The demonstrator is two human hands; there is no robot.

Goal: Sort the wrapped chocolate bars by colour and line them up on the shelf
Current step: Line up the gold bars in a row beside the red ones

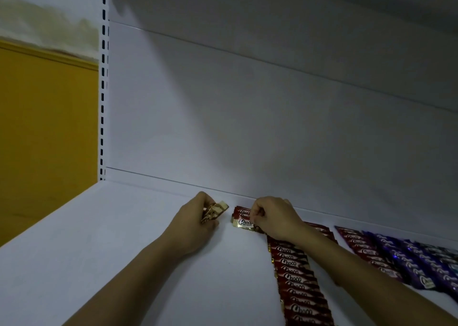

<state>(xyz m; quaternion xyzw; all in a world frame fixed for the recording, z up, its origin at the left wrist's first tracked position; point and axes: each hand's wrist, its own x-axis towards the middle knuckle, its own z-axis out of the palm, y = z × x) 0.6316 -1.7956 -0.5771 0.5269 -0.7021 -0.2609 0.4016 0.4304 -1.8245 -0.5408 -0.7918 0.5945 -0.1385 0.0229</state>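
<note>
**Hands at the back of the shelf: a new red group begun, several rows already laid**

The right hand (273, 217) is curled at the back of the white metal shelf (124, 239). Its fingertips pinch a red-and-gold wrapped chocolate bar (244, 222) that lies flat there, overlapping a couple of like red bars just behind it. The left hand (195, 217) is closed round a small bunch of gold-edged wrapped bars (215, 211), held just above the shelf and just left of the pinched bar. Their printed faces are turned away, so their colour cannot be told for certain.

Much of the sorting is judged to be done. To the right, a long overlapping row of red wrapped bars (298, 283) is laid from under the right wrist down to the bottom of the view. Further right a second red row (359, 245) is lined up, then a row of purple wrapped bars (406, 258). At the frame edge there is a darker row (443, 251) whose colour is not clearly read. As far as can be seen, each row is made up of one colour only.

What is left is judged to be modest. The short group under the right hand is only begun, and the bunch in the left hand is not yet set down. Room for further rows is seen on the shelf to the left of the hands. Whether more unsorted bars wait out of view cannot be told.
</note>
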